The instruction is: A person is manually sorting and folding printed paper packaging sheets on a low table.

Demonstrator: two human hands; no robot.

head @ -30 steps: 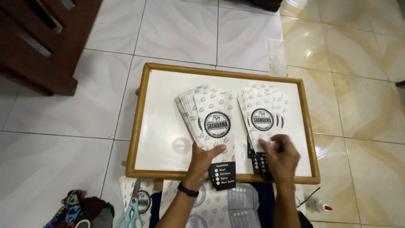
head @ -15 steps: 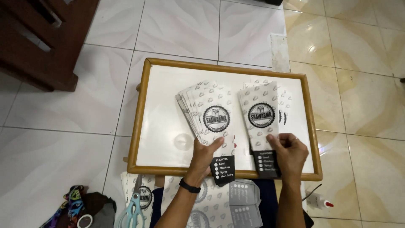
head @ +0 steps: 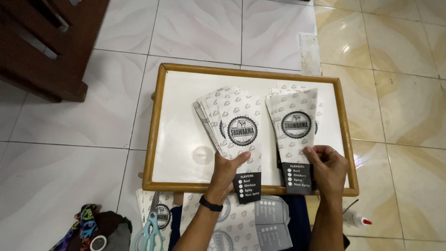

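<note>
Two fanned stacks of paper cone sleeves are lying on one wood-framed white tray (head: 176,139) at frame centre. Each sleeve is looking white with small grey prints, a round black badge and a black tip. The left hand (head: 226,168) is pinching the left stack (head: 232,128) near its tip; the right hand (head: 329,168) is pinching the right stack (head: 293,125) likewise. Both tips are overhanging the tray's lower edge. The tray's left half is offering open room. One pair of scissors (head: 149,232) and one glue bottle (head: 355,218) are sitting along the bottom.

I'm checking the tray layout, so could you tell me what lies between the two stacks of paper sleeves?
Only a bare strip of white tray between left stack and right stack, in the head view.
</note>
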